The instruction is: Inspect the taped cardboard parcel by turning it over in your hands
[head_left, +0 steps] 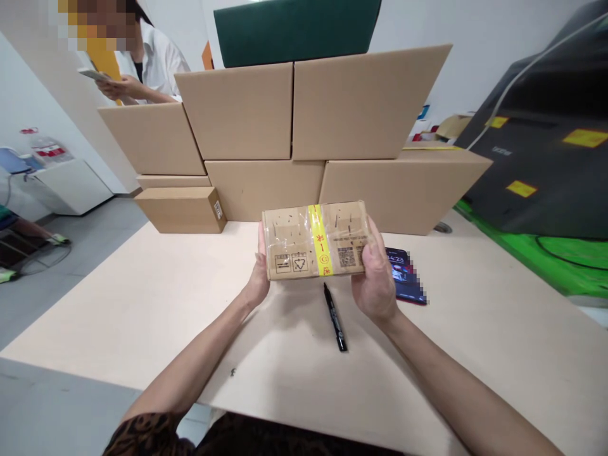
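Between my two hands I hold a small brown cardboard box, raised off the table. A yellow strip with red characters runs across its middle under clear tape, and printed symbols and a square code show on its face. My left hand grips the left end, its fingers mostly hidden behind the box. At the right end, my right hand has its thumb on the front face. Below the box a black marker pen lies on the table. A phone with a lit screen lies just right of my right hand.
Stacked large cardboard boxes form a wall along the table's back, topped by a dark green box. A smaller carton stands at the back left of the table. Beyond the boxes, a person holds a phone.
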A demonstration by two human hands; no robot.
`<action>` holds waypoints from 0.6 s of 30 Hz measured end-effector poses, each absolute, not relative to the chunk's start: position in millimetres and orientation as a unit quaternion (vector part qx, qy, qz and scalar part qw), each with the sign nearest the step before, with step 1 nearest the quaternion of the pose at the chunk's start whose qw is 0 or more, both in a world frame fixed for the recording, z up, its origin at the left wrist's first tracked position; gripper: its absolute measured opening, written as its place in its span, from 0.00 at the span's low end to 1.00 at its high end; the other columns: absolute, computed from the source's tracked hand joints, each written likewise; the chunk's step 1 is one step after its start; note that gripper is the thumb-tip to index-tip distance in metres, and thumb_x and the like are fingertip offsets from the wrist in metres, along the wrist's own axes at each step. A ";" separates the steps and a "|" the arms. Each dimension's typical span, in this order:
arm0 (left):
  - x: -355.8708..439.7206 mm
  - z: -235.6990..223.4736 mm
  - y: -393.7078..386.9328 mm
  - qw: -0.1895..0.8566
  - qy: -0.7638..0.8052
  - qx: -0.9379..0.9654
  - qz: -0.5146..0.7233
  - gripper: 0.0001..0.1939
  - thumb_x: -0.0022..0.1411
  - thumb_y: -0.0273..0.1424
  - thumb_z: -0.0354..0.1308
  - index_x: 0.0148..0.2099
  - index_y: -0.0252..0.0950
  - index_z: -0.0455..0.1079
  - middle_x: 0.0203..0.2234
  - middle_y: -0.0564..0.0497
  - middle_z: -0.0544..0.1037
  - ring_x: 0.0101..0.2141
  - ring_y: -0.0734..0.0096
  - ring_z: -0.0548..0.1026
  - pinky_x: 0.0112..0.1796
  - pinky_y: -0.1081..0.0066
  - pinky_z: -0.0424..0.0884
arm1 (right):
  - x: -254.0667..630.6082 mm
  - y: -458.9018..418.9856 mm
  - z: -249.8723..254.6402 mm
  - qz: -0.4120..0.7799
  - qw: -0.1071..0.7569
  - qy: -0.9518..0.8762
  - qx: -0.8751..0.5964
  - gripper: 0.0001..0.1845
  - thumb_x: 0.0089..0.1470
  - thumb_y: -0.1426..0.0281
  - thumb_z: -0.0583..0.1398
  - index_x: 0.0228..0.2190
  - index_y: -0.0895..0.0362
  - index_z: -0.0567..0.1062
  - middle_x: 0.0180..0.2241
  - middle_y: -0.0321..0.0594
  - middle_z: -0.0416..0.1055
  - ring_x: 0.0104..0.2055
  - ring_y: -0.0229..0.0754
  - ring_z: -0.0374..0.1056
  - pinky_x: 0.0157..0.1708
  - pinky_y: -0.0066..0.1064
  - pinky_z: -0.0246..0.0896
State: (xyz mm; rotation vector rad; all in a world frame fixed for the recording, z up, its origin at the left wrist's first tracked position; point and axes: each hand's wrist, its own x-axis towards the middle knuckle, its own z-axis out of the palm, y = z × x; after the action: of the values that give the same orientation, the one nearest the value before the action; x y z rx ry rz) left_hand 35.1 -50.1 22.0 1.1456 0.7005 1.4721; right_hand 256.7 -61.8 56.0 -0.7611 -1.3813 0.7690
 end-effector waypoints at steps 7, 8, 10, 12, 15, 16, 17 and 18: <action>24.5 37.9 -56.7 0.459 0.254 0.662 0.535 0.62 0.44 0.61 0.76 0.74 0.41 0.58 0.69 0.35 0.68 0.73 0.31 0.59 0.72 0.36 0.52 | 256.3 -69.9 68.4 0.364 0.636 -0.605 -0.312 0.37 0.70 0.51 0.53 0.75 0.37 0.51 0.77 0.31 0.54 0.79 0.55 0.49 0.77 0.55 0.48; 22.3 41.0 -57.5 0.463 0.257 0.668 0.523 0.60 0.46 0.56 0.78 0.74 0.42 0.57 0.67 0.35 0.71 0.70 0.32 0.64 0.70 0.35 0.56 | 255.5 -72.9 70.6 0.358 0.631 -0.614 -0.312 0.38 0.69 0.51 0.55 0.75 0.38 0.51 0.77 0.32 0.53 0.79 0.56 0.48 0.77 0.56 0.47; 18.1 46.8 -58.5 0.469 0.259 0.675 0.506 0.58 0.49 0.48 0.79 0.75 0.43 0.55 0.62 0.36 0.75 0.66 0.34 0.71 0.67 0.33 0.63 | 254.4 -78.4 73.9 0.331 0.615 -0.642 -0.316 0.42 0.67 0.51 0.58 0.75 0.38 0.49 0.79 0.32 0.48 0.80 0.57 0.44 0.78 0.58 0.44; 15.0 51.5 -58.1 0.457 0.259 0.686 0.504 0.61 0.49 0.43 0.80 0.77 0.46 0.50 0.61 0.38 0.75 0.65 0.36 0.71 0.65 0.33 0.66 | 254.9 -82.0 75.5 0.298 0.598 -0.671 -0.321 0.44 0.66 0.51 0.59 0.76 0.37 0.48 0.80 0.30 0.43 0.81 0.58 0.39 0.78 0.60 0.39; 12.6 54.8 -54.3 0.379 0.255 0.709 0.537 0.70 0.45 0.37 0.82 0.79 0.52 0.41 0.70 0.38 0.64 0.72 0.35 0.60 0.67 0.33 0.63 | 258.1 -81.6 75.6 0.278 0.585 -0.692 -0.320 0.45 0.66 0.50 0.59 0.76 0.37 0.46 0.80 0.29 0.42 0.82 0.57 0.37 0.79 0.61 0.35; 12.4 54.6 -52.4 0.341 0.252 0.717 0.553 0.72 0.43 0.37 0.83 0.79 0.53 0.40 0.73 0.39 0.58 0.73 0.34 0.55 0.68 0.33 0.61 | 259.3 -80.1 75.0 0.279 0.584 -0.692 -0.321 0.45 0.66 0.50 0.59 0.76 0.37 0.46 0.80 0.29 0.42 0.82 0.57 0.37 0.79 0.62 0.34; 12.6 53.8 -50.6 0.305 0.248 0.724 0.566 0.73 0.42 0.37 0.83 0.79 0.53 0.40 0.75 0.40 0.52 0.74 0.32 0.52 0.69 0.33 0.60 | 260.5 -78.1 74.2 0.284 0.584 -0.689 -0.322 0.44 0.67 0.50 0.59 0.76 0.36 0.46 0.80 0.29 0.43 0.81 0.57 0.37 0.79 0.62 0.32; 13.3 52.3 -48.9 0.277 0.246 0.730 0.575 0.74 0.40 0.39 0.84 0.79 0.54 0.40 0.76 0.41 0.47 0.75 0.31 0.49 0.69 0.33 0.59 | 261.5 -75.8 73.2 0.290 0.585 -0.685 -0.323 0.44 0.67 0.50 0.59 0.76 0.36 0.47 0.79 0.29 0.44 0.81 0.57 0.38 0.79 0.61 0.31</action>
State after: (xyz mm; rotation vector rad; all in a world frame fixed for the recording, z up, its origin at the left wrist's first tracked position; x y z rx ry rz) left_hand 13.3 -48.9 52.3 1.9598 0.6598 1.5439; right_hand 261.5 -75.8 73.2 -0.7537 -1.5964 0.6770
